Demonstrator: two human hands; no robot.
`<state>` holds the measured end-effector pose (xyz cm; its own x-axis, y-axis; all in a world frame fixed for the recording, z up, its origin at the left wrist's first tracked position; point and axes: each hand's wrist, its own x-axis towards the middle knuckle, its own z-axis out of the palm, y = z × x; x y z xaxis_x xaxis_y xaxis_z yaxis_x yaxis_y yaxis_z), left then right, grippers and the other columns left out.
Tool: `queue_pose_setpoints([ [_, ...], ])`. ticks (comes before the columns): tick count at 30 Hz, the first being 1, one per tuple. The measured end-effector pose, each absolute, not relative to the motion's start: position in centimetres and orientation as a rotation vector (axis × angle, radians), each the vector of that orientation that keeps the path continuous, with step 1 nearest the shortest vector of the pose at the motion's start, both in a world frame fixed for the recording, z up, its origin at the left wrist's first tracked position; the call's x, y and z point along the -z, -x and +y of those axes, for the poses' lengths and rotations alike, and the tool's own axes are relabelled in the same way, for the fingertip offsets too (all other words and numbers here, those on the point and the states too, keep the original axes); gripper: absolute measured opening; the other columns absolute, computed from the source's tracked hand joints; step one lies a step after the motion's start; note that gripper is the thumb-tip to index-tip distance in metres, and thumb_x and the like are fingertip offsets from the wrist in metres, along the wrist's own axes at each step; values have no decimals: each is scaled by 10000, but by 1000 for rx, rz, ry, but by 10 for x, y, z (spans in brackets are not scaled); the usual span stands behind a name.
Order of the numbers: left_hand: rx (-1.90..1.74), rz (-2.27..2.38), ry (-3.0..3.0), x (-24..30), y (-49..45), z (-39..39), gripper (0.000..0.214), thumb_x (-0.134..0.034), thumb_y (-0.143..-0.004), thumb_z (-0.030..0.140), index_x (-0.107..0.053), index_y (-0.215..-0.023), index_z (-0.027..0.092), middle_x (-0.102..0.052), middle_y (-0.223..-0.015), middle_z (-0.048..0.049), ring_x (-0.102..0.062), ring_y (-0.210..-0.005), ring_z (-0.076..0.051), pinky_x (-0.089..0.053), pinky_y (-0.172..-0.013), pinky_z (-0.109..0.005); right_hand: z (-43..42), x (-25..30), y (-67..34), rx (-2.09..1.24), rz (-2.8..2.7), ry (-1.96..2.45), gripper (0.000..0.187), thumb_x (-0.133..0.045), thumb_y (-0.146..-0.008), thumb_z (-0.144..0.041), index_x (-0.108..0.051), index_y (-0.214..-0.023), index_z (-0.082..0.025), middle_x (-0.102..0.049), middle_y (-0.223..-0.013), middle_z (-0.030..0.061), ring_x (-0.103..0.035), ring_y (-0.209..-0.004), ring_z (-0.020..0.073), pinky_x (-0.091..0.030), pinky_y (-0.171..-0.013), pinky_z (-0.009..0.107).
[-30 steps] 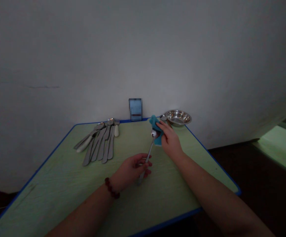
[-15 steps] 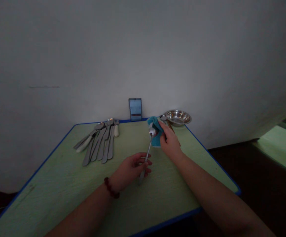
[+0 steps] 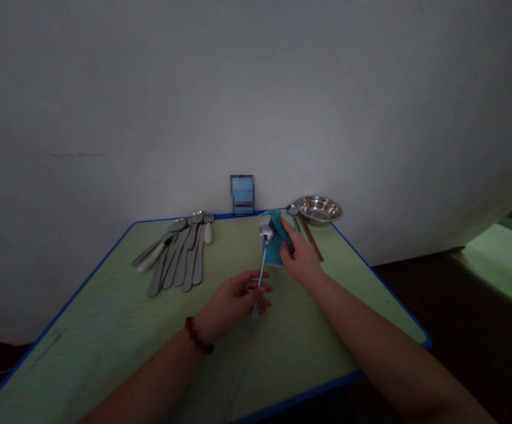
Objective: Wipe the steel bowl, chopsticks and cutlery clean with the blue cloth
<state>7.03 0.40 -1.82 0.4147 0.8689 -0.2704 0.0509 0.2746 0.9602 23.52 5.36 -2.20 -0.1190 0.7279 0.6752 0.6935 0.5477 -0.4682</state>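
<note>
A shiny metal spoon is tilted over the table with its bowl up and away from me. My left hand, with a dark red bead bracelet at the wrist, is closed on the spoon's handle. My right hand grips a teal cloth just right of the spoon's bowl. The cloth hangs behind the bowl; whether it touches the metal I cannot tell. Part of the cloth is hidden by my right fingers.
Several metal utensils, some with white handles, lie at the table's left. At the back right are a steel bowl, another spoon and brown chopsticks. A phone-like screen leans on the wall. Blue trim edges the green table.
The spoon's bowl has shifted slightly left, with its handle turned a little. My right hand and the cloth have moved slightly left, uncovering more of the chopsticks.
</note>
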Motion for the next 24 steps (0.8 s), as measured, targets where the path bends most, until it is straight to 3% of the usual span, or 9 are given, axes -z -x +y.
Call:
queue_pose_setpoints([
  [14,-754,987,-1112,15,-72,3,385,-621,-631,293,-511,-971,152,-579,-759,-15,-557,-562,-106,-443,-562,-275,53,25,-233,-118,-1893,1135,513,-361,-746,-101,-324,-1257,-136,-475,-1218,100,-464,-1092,169,-393,-908,329],
  [24,-786,953,-1068,18,-71,5,453,-634,-634,285,-516,-1053,159,-588,-808,-28,-561,-592,-108,-448,-588,-279,55,28,-232,-103,-1928,1080,528,-368,-736,-82,-323,-1256,-163,-461,-1233,96,-430,-1127,164,-367,-936,358],
])
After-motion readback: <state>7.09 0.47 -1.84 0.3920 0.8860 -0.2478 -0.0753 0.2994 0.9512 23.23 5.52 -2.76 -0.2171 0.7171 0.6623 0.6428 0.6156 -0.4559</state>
